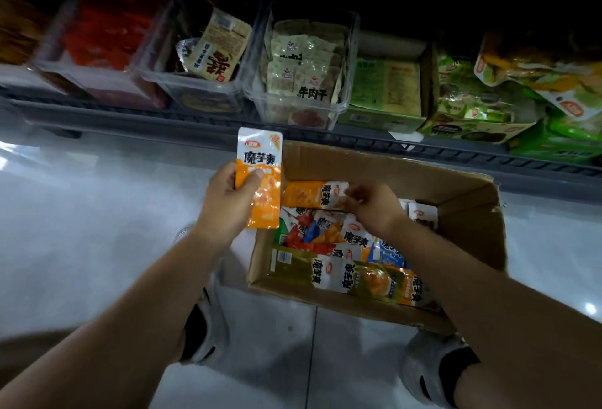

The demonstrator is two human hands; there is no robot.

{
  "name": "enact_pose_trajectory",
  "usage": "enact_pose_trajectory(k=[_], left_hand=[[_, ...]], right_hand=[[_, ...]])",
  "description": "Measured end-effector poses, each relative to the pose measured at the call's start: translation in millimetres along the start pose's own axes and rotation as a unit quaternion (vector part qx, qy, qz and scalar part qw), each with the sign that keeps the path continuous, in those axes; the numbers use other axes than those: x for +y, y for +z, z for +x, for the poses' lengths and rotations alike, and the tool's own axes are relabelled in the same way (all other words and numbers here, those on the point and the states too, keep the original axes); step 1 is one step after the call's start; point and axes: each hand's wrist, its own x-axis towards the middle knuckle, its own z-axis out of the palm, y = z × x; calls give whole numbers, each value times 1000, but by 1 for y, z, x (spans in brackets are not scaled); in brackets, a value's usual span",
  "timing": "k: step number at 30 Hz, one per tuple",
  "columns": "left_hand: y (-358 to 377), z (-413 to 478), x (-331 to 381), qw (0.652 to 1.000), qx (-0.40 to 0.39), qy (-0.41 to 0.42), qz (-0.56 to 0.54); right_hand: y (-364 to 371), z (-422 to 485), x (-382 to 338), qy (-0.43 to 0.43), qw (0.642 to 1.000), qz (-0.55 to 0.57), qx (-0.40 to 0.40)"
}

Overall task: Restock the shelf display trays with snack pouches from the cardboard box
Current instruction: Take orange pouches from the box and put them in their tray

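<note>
Pouch [259, 177] gripped, left hand [224, 200]; right hand [374, 205] grasp blurred.

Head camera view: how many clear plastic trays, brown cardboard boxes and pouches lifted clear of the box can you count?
clear plastic trays: 3 (far left too blurred to tell)
brown cardboard box: 1
orange pouch lifted clear, in the left hand: 1
Total: 5

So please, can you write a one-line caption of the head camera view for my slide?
Left hand holds up an orange pouch while the right hand reaches into the cardboard box.
</note>
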Motion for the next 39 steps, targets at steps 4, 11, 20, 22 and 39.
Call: enact_pose_trajectory(k=[4, 11, 20, 22, 39], left_hand=[[4, -5, -12, 999, -21, -21, -17], [8, -7, -19, 999, -41, 1, -24], [8, -6, -12, 999, -27, -9, -19], [4, -7, -6, 1000, -5, -4, -4], [22, -41, 24, 987, -155, -49, -6]], right_hand=[[20, 17, 21, 54, 990, -108, 67], [47, 42, 18, 87, 990, -35, 109], [22, 2, 1, 10, 985, 162, 53], [-1, -10, -11, -19, 982, 183, 39], [-55, -49, -50, -37, 955, 292, 39]])
